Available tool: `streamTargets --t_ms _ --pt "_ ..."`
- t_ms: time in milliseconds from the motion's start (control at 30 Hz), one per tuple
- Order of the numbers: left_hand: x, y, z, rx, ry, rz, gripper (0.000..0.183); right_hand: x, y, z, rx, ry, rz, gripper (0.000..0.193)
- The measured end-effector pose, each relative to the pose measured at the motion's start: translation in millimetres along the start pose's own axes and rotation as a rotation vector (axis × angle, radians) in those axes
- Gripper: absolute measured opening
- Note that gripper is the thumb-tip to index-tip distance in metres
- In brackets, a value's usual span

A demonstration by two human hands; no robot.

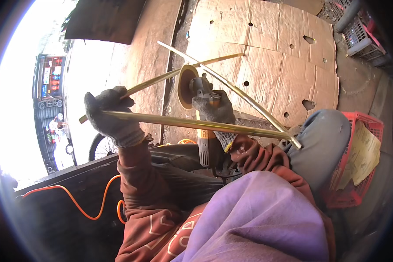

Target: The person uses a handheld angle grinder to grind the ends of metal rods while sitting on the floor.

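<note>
Purple cloth [266,218] nearest, left hand [111,115] gripping brass rods [183,123], right hand [214,109] holding grinder [196,91]

Left hand [111,115] grips metal frame [192,124] at its left end; right hand [214,109] holds angle grinder [201,109] behind frame's near bar. Cardboard sheets [284,56] lie on floor beyond; crate [358,161] at right, cable [83,203] lower left.

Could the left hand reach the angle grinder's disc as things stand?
Probably not freely. The left hand is closed around the brass-coloured metal frame, whose bars cross between it and the disc. The right hand holds the angle grinder, so the left would first have to let go.
</note>
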State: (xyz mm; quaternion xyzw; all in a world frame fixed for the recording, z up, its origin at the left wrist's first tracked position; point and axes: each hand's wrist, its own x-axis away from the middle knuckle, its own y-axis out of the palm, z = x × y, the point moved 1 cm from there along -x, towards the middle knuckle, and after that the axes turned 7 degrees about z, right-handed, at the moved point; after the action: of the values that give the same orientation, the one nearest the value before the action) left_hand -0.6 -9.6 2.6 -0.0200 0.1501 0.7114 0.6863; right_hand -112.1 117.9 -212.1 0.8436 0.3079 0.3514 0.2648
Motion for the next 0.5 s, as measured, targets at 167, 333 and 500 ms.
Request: streamTargets --t_ms 167,333,500 --pt "5 6 -6 -0.035 0.029 0.105 0.067 2 1 -6 0.13 0.06 0.103 0.043" --pt "-2 1 -5 0.003 -0.015 0.05 0.068 -6 5 -18 0.207 0.071 0.12 0.043" --pt "-1 3 -2 0.0 -0.009 0.034 0.068 1 7 -16 0.27 0.1 0.166 0.046"
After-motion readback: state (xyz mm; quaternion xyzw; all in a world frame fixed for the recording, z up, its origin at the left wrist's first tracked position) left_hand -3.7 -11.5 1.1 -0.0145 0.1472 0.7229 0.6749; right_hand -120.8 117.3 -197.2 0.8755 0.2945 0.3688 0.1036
